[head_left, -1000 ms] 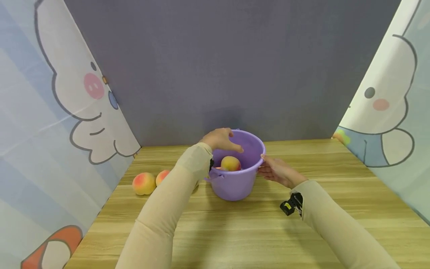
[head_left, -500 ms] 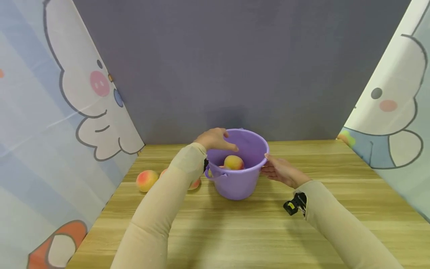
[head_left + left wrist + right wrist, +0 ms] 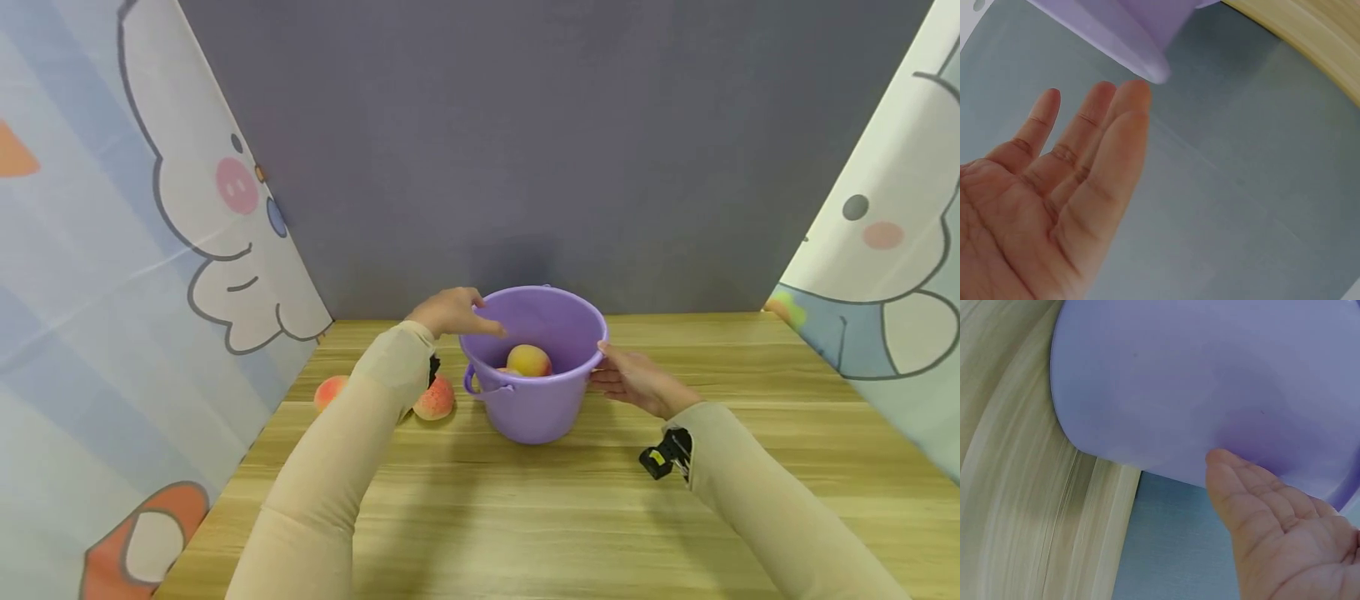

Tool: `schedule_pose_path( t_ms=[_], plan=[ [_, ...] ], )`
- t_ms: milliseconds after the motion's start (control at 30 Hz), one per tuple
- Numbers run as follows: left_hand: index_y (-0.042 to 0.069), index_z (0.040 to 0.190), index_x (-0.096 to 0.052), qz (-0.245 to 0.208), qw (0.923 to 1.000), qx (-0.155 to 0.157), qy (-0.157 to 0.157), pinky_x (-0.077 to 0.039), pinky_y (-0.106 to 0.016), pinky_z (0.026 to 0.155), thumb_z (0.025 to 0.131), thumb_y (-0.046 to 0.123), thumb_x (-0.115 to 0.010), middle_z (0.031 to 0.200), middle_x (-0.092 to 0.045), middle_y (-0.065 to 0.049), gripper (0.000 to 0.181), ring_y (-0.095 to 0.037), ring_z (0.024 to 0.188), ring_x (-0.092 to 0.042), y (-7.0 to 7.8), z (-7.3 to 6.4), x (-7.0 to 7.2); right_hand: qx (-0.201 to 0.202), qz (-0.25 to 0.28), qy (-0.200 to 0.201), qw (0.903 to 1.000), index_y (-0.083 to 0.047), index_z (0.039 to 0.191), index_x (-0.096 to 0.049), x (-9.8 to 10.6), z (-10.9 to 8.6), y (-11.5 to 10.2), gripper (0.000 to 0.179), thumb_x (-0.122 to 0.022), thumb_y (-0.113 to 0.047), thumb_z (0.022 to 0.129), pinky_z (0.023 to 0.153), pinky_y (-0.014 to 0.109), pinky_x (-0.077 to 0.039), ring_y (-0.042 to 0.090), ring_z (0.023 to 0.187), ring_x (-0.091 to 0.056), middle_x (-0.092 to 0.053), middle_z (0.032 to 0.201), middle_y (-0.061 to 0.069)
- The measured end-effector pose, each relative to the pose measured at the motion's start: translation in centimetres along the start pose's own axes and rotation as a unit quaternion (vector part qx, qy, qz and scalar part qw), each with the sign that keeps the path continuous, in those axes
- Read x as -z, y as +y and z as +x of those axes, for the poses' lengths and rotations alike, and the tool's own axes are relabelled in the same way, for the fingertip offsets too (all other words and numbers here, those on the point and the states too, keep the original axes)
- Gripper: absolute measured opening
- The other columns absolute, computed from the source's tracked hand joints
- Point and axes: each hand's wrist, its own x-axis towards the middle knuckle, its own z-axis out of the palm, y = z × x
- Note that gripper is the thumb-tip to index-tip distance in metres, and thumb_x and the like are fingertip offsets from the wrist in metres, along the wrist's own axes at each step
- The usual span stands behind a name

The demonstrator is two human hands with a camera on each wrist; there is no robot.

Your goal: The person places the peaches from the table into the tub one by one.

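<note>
A purple bucket (image 3: pixel 536 408) stands upright on the table with a yellow-red peach (image 3: pixel 529 361) inside and part of another (image 3: pixel 508 372) showing below it. Over the bucket's left rim hovers my left hand (image 3: pixel 455 312), empty, fingers apart and relaxed; the left wrist view has its fingertips just short of the rim. My right hand (image 3: pixel 633 382) steadies the other side, thumb at the rim and nearly straight fingers (image 3: pixel 1260 484) along the outer wall. Left of the bucket, a peach (image 3: pixel 435 399) lies on the table, and another (image 3: pixel 330 390) sits farther left, partly behind my sleeve.
The wood-grain table (image 3: pixel 480 517) ends at a dark grey back panel (image 3: pixel 480 167). Light curtains with cartoon animals (image 3: pixel 240 183) line both sides. The bucket's handle (image 3: pixel 480 387) hangs at its left front.
My left hand has drawn left from over the bucket's opening to its left rim. The right hand keeps its place at the bucket. The whole head view has shifted slightly.
</note>
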Motion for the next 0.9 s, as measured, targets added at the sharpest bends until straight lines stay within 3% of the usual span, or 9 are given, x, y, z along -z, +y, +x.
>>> schedule_pose_path(
  t_ms=[200,433,900],
  plan=[
    [0.005,0.133,-0.050,-0.011,0.9999,0.013,0.000,-0.048,-0.044,0.088,0.078,0.050,-0.071,0.131,-0.054,-0.014,0.075,-0.030,0.112,-0.054,-1.7,-0.7,0.3,0.002,-0.001,-0.003,1.0000,0.023,0.139,-0.018,0.1,0.0,0.1,0.075,-0.020,-0.043,0.104,0.109,0.056,-0.024,0.048,0.133,-0.028,-0.028,0.140,0.039],
    [0.008,0.138,-0.045,-0.022,0.9984,0.046,-0.025,-0.050,-0.046,0.078,0.079,0.050,-0.071,0.133,-0.051,-0.015,0.077,-0.035,0.104,-0.056,-3.7,-1.6,0.2,0.004,-0.003,-0.003,1.0000,0.023,0.139,-0.019,0.1,-0.1,0.1,0.075,-0.020,-0.043,0.104,0.109,0.054,-0.025,0.047,0.132,-0.031,-0.030,0.140,0.039],
    [0.006,0.140,-0.043,-0.031,0.9973,0.064,-0.021,-0.047,-0.052,0.087,0.082,0.047,-0.068,0.140,-0.045,-0.020,0.075,-0.041,0.113,-0.052,-6.4,-2.9,-0.2,0.000,-0.001,0.005,1.0000,0.022,0.140,-0.019,0.2,0.0,0.3,0.076,-0.021,-0.045,0.103,0.109,0.053,-0.026,0.046,0.132,-0.031,-0.030,0.141,0.038]
  ],
)
